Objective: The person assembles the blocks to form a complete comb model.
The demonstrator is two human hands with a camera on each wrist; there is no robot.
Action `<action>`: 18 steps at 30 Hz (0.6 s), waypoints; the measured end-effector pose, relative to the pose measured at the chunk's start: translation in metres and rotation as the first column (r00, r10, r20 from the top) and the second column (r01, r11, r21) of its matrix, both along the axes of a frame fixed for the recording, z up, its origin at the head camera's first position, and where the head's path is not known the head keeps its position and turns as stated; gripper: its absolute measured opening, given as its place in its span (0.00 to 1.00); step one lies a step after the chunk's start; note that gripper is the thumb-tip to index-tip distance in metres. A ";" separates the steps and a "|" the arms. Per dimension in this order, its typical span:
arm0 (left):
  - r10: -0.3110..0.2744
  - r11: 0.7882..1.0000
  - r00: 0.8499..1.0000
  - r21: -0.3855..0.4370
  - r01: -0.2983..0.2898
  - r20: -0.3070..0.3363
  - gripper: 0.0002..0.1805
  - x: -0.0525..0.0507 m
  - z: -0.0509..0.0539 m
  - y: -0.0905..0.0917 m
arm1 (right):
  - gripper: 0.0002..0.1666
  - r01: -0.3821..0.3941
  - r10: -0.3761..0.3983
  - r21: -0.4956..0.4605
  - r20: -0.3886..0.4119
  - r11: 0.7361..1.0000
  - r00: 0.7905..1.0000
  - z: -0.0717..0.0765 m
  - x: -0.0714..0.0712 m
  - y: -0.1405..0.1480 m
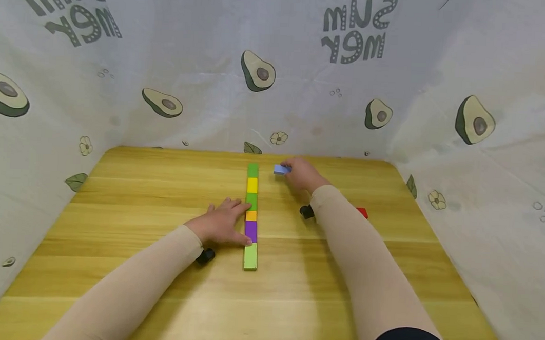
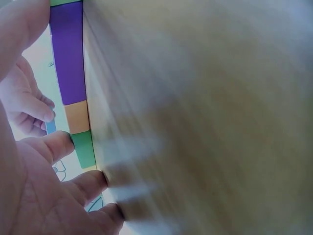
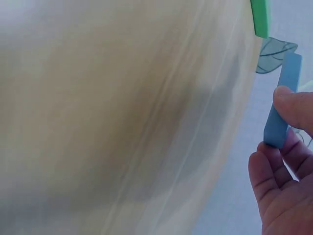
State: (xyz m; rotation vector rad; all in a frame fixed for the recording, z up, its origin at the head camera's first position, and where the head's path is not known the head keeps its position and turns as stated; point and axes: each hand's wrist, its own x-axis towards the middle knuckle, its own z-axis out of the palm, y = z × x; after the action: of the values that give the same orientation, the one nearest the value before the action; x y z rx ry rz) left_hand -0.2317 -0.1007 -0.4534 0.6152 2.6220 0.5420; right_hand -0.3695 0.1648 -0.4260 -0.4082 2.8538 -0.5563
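A straight row of coloured blocks runs front to back on the table, end to end: a light green block (image 1: 250, 257) nearest, then purple (image 1: 251, 231), orange (image 1: 251, 216), green (image 1: 251, 199), yellow (image 1: 252, 185) and another green block (image 1: 253, 170) farthest. My left hand (image 1: 221, 222) lies spread along the row's left side, thumb by the light green and purple blocks, index finger touching the nearer green one. Between thumb and fingers, my right hand (image 1: 303, 174) pinches a blue block (image 3: 284, 100). It is held right of the row's far end, apart from it.
A red block (image 1: 362, 212) shows partly from behind my right forearm. The wooden table (image 1: 274, 314) meets a hanging white cloth (image 1: 205, 43) with avocado prints at its back and sides. Black wrist cameras (image 1: 306, 211) sit under both wrists.
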 end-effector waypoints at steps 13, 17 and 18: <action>0.015 1.000 1.000 0.022 -0.015 0.009 0.58 0.003 0.004 0.002 | 0.25 0.009 -0.010 0.023 0.020 1.000 1.000 -0.007 -0.030 -0.023; 0.024 1.000 1.000 0.013 -0.024 0.000 0.58 0.002 0.004 0.002 | 0.26 0.001 -0.001 0.014 0.035 1.000 0.999 -0.008 -0.035 -0.029; 0.025 1.000 1.000 0.010 -0.025 -0.002 0.58 0.002 0.004 0.002 | 0.26 -0.005 0.004 0.018 0.029 1.000 1.000 -0.009 -0.036 -0.030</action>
State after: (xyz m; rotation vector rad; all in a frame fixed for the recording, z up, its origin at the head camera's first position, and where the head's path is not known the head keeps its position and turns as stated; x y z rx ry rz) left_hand -0.2299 -0.0984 -0.4496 0.5875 2.6337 0.5632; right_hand -0.4057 0.1347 -0.4348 -0.4003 2.8270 -0.5315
